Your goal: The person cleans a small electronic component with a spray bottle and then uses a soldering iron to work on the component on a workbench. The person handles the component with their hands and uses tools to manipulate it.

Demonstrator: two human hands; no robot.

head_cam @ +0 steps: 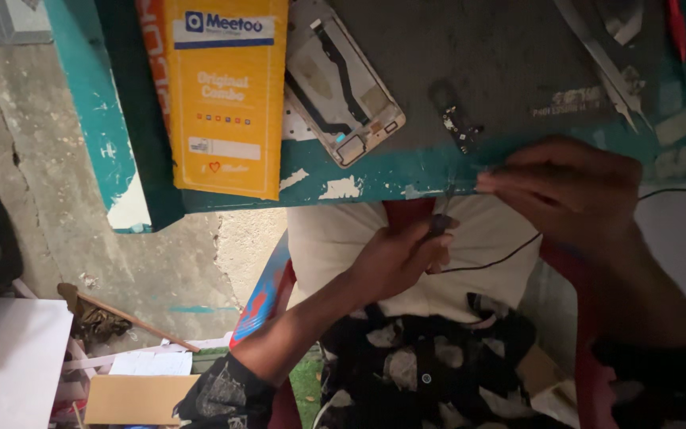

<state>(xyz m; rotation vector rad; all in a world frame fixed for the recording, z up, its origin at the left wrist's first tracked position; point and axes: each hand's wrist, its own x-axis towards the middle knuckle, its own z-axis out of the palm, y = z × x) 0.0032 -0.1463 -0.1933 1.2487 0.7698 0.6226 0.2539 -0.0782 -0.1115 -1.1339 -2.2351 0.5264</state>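
Observation:
My left hand (395,258) is below the table's edge, over my lap, fingers closed on a small dark part (441,224) with a thin black wire (502,256) trailing off to the right. At the teal edge of the table (375,176), my right hand (569,191) pinches something thin at its fingertips; what it is, I cannot tell. A small dark circuit board (458,127) lies on the grey mat just above both hands.
An opened phone frame (343,83) lies beside a yellow cardboard box (222,95) on the table. Metal tweezers (605,59) and a red tool (678,28) rest at the top right. Concrete floor, a flat carton (132,397) and a stick (129,318) are at the lower left.

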